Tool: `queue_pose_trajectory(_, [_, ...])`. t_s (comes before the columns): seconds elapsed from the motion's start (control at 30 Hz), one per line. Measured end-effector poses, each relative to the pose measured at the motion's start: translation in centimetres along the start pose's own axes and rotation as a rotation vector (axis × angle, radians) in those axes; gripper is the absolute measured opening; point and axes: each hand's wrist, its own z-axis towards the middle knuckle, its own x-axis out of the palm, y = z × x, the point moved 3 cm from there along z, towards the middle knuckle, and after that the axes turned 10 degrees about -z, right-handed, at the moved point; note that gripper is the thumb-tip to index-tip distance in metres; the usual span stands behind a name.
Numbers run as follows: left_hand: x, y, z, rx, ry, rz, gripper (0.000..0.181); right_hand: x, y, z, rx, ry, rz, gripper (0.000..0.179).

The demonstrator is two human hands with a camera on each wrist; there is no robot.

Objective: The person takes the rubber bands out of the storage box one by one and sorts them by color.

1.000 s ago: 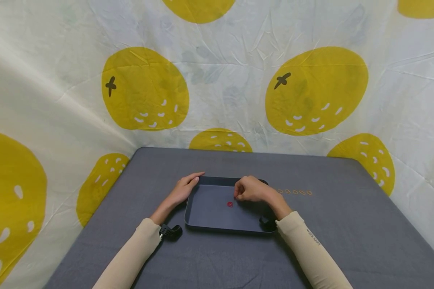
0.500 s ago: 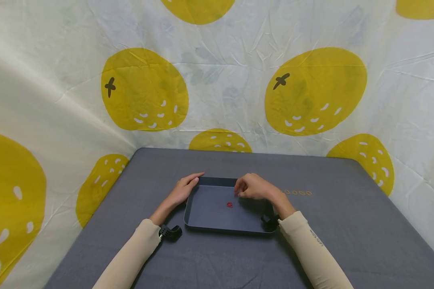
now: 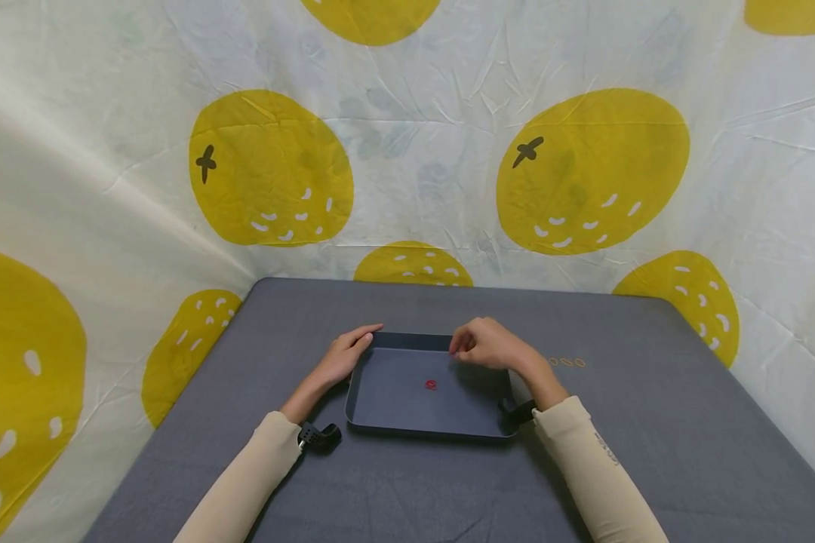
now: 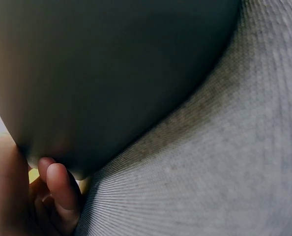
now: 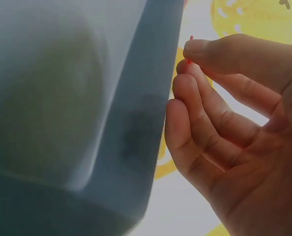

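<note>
A shallow dark grey tray (image 3: 394, 408) lies on the table in the head view. My left hand (image 3: 342, 357) holds its far left corner, thumb along the rim; in the left wrist view curled fingers (image 4: 62, 187) are against the tray's outer side. One or more small red rubber bands (image 3: 431, 385) lie near the middle of the tray. My right hand (image 3: 490, 344) is raised over the tray's far right part. Thumb and index finger pinch a thin red rubber band (image 5: 191, 38), mostly hidden by the fingertips in the right wrist view.
To the right of the tray, several orange rubber bands (image 3: 567, 363) lie in a row on the grey tablecloth (image 3: 652, 422), partly hidden by the right wrist. Behind the table hangs a white curtain (image 3: 421, 173) with yellow fruit prints.
My right hand has lifted and moved right, away from the red in the tray, covering more of the orange row. Left hand and tray stay where they were.
</note>
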Motion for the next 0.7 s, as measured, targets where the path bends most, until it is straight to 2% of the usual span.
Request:
queue_pose_trajectory(0.27, [0.0,-0.1,0.0,0.009,0.012,-0.001,0.045,-1.1,-0.8,-1.1,0.021,-0.043,0.013,0.01])
queue_pose_trajectory(0.6, [0.0,-0.4,-0.2,0.036,0.004,0.026,0.046,-2.5,-3.0,-3.6,0.131,-0.046,0.071,0.011])
queue_pose_trajectory(0.7, [0.0,-0.4,-0.2,0.041,-0.003,0.043,0.045,-3.0,-3.7,-4.6,0.14,-0.056,0.073,0.013])
